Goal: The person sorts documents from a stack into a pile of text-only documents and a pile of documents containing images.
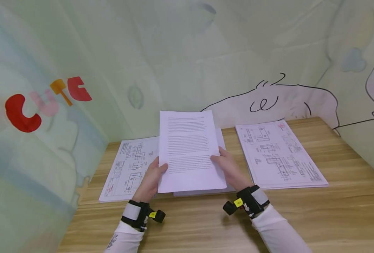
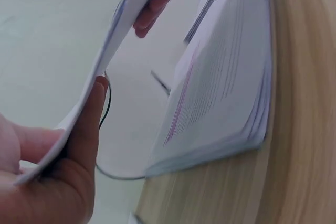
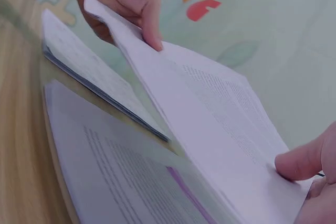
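Both hands hold up a thin stack of printed paper, its top sheet covered in lines of text. My left hand grips the left edge, thumb on the front and fingers behind. At the right edge my right hand pinches it the same way. In the left wrist view the held sheets stand clear of the table and bow slightly. Beneath them lies another stack of text pages with a purple line on its top sheet, mostly hidden in the head view.
A stack of technical drawings lies on the right of the wooden table. Another stack of drawings is at the left, partly covered by the held paper. A printed cloth backdrop rises behind the table's far edge.
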